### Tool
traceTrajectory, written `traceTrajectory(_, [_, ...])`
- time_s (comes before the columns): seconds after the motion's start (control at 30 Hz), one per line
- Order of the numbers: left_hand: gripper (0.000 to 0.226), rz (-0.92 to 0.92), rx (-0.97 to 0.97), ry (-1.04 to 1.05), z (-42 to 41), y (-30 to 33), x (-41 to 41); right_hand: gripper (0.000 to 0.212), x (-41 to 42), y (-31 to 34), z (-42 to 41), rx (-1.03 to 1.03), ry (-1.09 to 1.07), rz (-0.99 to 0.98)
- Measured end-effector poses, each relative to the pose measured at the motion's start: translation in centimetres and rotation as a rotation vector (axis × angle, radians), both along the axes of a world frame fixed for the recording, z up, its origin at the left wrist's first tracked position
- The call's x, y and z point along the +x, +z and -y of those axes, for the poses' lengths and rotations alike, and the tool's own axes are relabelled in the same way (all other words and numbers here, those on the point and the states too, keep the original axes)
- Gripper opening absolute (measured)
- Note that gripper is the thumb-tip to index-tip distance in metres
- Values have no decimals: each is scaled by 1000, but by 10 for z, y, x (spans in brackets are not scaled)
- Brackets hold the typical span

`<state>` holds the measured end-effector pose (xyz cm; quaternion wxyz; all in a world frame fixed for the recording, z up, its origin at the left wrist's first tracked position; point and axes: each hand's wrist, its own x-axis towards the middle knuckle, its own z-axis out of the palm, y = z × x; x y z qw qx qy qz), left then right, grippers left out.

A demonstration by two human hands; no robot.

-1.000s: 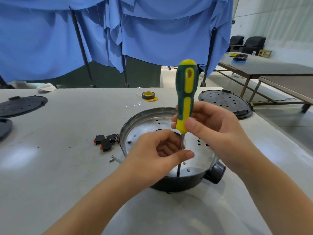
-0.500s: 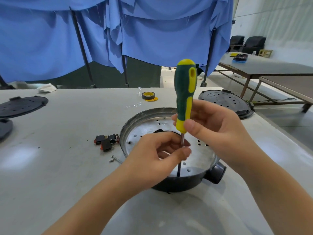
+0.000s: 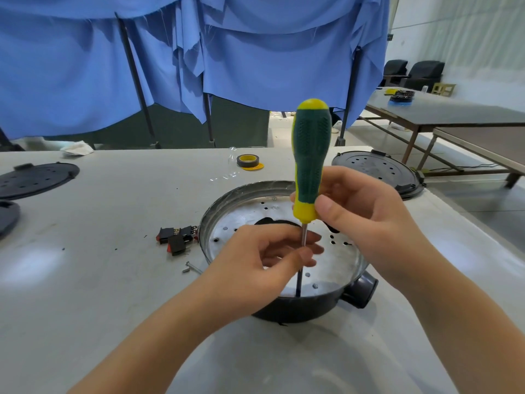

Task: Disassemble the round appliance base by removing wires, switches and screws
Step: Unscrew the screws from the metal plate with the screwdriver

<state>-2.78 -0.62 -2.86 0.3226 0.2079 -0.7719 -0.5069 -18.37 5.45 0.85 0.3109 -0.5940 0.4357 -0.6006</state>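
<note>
Right hand (image 3: 366, 220) holds screwdriver (image 3: 311, 160) upright in round base (image 3: 326, 308) (shiny, perforated).

at our bench (image 3: 93, 282), the round appliance base (image 3: 250, 200) sits near the front edge, right of centre. our screwdriver (image 3: 311, 155) stands upright inside it, tip down at the near rim. our right hand (image 3: 366, 220) holds the handle's lower end from the right; our left hand (image 3: 255, 265) is at the shaft from the left. two switches (image 3: 176, 238) lie just left of the base, a loose screw (image 3: 191, 267) in front of them. a tape roll (image 3: 248, 161) lies behind the base, a perforated lid (image 3: 375, 170) behind and to its right, another lid (image 3: 37, 179) far left.
</note>
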Motion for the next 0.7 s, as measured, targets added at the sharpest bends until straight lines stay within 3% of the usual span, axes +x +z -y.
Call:
traceTrajectory(0.13, [11, -40, 66, 46, 1, 1, -1, 26, 1, 1, -1, 43, 67, -3])
traceTrajectory(0.3, [19, -19, -80, 115, 0, -2, -5, 29, 6, 2, -2, 16, -6, -60])
traceTrajectory(0.4, [7, 10, -61, 38, 0, 0, -1, 32, 2, 3, -3, 17, 41, -32])
traceTrajectory(0.53, [12, 8, 11, -15, 0, 2, 3, 34, -2, 4, -4, 68, 115, -21])
traceTrajectory(0.7, [17, -13, -34, 80, 0, 0, -2, 40, 4, 4, -3, 19, -22, -111])
